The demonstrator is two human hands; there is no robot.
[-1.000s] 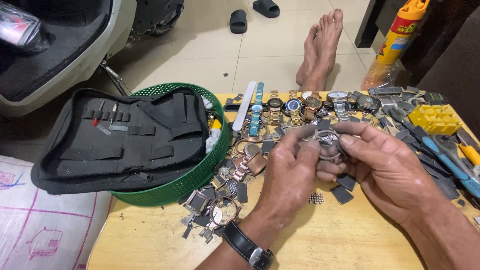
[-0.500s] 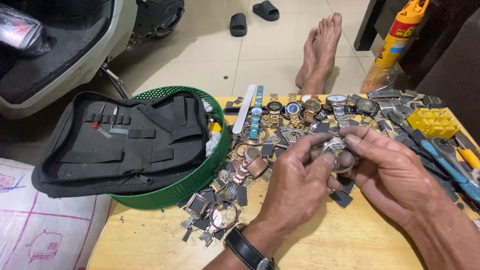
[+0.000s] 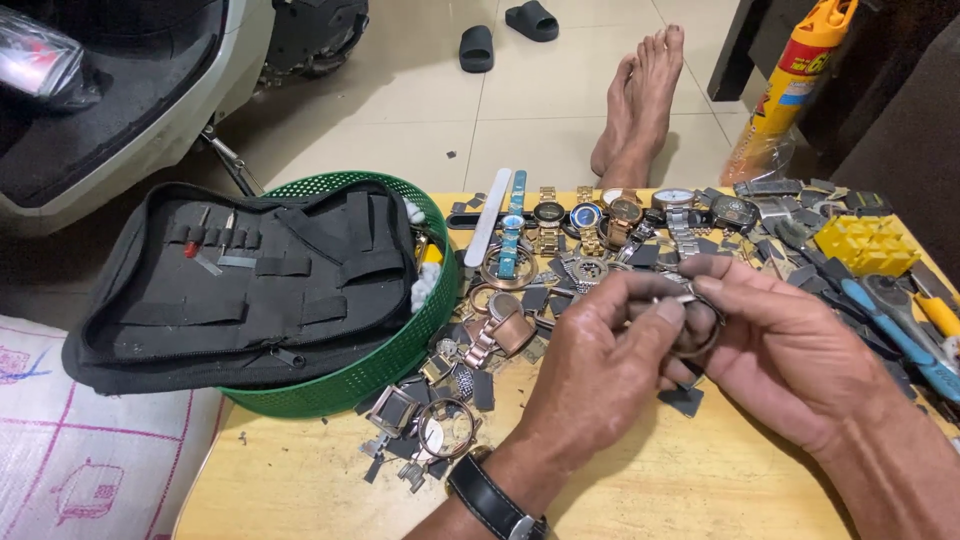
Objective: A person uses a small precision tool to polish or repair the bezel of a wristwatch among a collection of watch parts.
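**Watch case pinched between two hands over a cluttered table**

Yellow wooden table (image 3: 640, 500) fills the lower frame, strewn with watches and parts. At centre right, the left hand (image 3: 600, 375) and right hand (image 3: 790, 350) meet, fingers closed narrowly around a small metal watch case (image 3: 690, 315). A green basket (image 3: 390, 360) holding a black tool pouch (image 3: 250, 280) sits at left.

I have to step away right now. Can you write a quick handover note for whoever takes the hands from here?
Left hand: pinching the watch case with fingertips.
Right hand: gripping the same case from the other side, above the wooden table.
Nearby: loose watches lined along the far edge, watch parts by the green basket, black tool pouch on the basket, blue-handled tools at right.
Done: case picked up.
Left: it is not yet set down.
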